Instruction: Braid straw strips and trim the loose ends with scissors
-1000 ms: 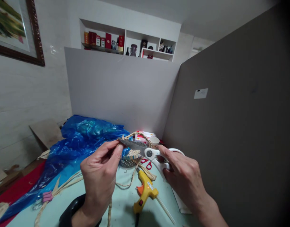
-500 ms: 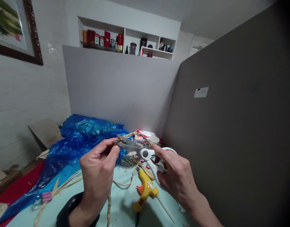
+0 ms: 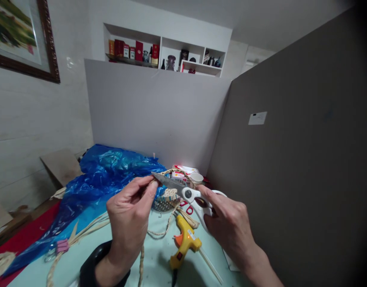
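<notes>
My left hand [image 3: 131, 213] is closed in a pinch on a braided straw cord [image 3: 176, 170], at the tips of the scissors. In my right hand [image 3: 228, 219] are white-handled scissors [image 3: 188, 194], whose blades have come together beside my left fingertips. The cord arches behind the blades towards my right fingers; another length hangs below my left hand. A small pale bit [image 3: 154, 155] shows above the blade tips, against the panel. Beneath the hands, a yellow glue gun [image 3: 185, 243] with a glue stick lies on the table, its small light glowing.
Blue plastic sheeting [image 3: 111, 167] covers the table's far left. Pale straw strands with a pink clip [image 3: 62, 246] lie at left. A perforated metal bowl [image 3: 164, 205] and a white cup [image 3: 196, 177] stand behind the hands. Grey panels [image 3: 159, 107] rise at the back and right.
The scissor blades have closed from slightly apart. A small pale bit has appeared above their tips. Both hands appear a little farther right as the view shifts.
</notes>
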